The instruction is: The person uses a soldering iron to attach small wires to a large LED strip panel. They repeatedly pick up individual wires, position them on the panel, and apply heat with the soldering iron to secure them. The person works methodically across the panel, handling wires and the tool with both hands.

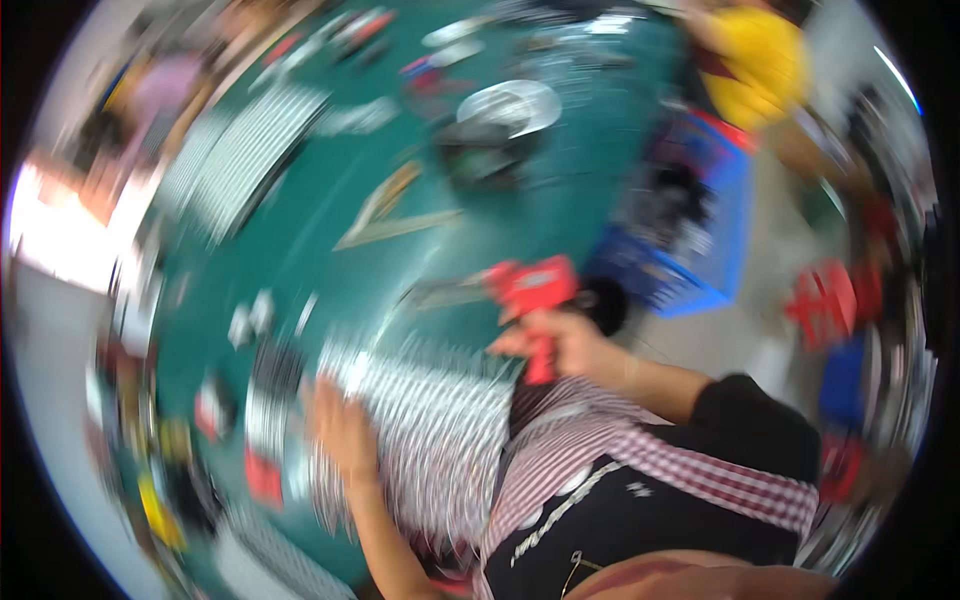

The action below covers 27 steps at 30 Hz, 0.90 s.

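Observation:
The whole view is smeared by motion. My right hand [585, 345] is closed round the handle of a red pistol-shaped tool [540, 285], its front pointing left over the table; the exact kind is too blurred to tell. On a row of many thin, silvery ribbed pieces [425, 435] at the table's near edge, my left hand [342, 425] lies with its fingers stretched out. These pieces sit close together just in front of my checked apron [720, 470]. Whether the left fingertips press on a single piece is hidden by the blur.
A blue crate [735, 240] with dark things inside stands right of the green table [310, 260]. Farther back are a white round dish [515, 105], a ribbed silvery stack [265, 150] and a triangular frame [400, 230]. Someone in yellow [760, 65] is at the far right.

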{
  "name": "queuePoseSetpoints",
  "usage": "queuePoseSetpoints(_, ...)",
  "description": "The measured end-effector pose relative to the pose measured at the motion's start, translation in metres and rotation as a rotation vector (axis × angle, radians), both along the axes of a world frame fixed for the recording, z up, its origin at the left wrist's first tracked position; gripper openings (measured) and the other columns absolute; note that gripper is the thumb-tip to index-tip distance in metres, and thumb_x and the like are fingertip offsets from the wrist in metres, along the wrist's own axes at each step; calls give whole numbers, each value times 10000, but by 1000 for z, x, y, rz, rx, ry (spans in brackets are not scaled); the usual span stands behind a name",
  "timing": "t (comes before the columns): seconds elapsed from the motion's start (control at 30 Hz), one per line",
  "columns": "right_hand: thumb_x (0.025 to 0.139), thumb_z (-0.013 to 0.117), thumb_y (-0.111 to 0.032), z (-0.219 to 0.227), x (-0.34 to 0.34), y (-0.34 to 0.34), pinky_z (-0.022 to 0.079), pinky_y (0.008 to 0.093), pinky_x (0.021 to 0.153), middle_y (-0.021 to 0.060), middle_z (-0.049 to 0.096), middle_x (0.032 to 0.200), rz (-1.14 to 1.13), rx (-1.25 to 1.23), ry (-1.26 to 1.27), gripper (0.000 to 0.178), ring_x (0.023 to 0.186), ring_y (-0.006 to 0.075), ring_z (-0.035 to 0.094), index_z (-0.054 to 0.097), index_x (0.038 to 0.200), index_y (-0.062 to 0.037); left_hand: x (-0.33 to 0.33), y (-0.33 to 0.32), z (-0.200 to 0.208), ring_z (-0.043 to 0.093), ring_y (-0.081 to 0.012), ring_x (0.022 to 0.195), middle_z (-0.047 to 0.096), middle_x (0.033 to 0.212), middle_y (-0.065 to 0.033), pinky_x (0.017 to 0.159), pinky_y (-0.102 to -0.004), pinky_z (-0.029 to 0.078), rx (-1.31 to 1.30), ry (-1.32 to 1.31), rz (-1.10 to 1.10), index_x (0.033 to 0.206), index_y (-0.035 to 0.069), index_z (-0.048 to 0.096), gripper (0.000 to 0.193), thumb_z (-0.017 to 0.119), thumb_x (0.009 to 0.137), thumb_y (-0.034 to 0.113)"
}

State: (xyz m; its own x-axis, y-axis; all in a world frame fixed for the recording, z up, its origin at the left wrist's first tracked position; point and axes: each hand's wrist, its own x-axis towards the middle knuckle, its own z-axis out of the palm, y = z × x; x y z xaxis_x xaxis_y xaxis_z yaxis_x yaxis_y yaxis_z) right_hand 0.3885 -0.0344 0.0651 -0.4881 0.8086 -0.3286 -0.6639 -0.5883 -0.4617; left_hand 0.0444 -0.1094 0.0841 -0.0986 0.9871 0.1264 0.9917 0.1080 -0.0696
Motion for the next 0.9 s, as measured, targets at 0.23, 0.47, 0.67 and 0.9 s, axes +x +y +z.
queuePoseSetpoints(0.23,913,606,-255,-3,185,-23,479,381,910,90,655,800,2,316,201,286,891,220,645,557,1052,-10,205,-25,28,305,-278,1378,413,1437,-135,1090,-603,104,-47,122,159,1359,26,441,469,335,993,298)
queuePoseSetpoints(0.47,894,624,-249,2,330,-51,469,368,881,89,650,764,-222,490,125,275,854,224,637,541,1024,-21,333,-18,20,361,-313,1331,434,1404,-175,1070,-557,199,180,84,-333,1348,-1,442,486,386,972,302)
queuePoseSetpoints(0.67,884,630,-260,0,343,-78,452,365,931,81,628,764,-185,530,143,288,816,190,621,527,1011,-23,354,-38,20,410,-343,1290,453,1377,-209,1052,-517,281,219,94,-405,1338,-24,443,507,430,953,305)
queuePoseSetpoints(0.9,886,622,-266,-4,339,-95,438,370,942,86,628,752,-174,533,130,285,815,198,619,526,1007,-27,358,-66,22,436,-362,1269,464,1359,-234,1037,-490,343,239,119,-407,1328,-43,444,513,441,945,299)
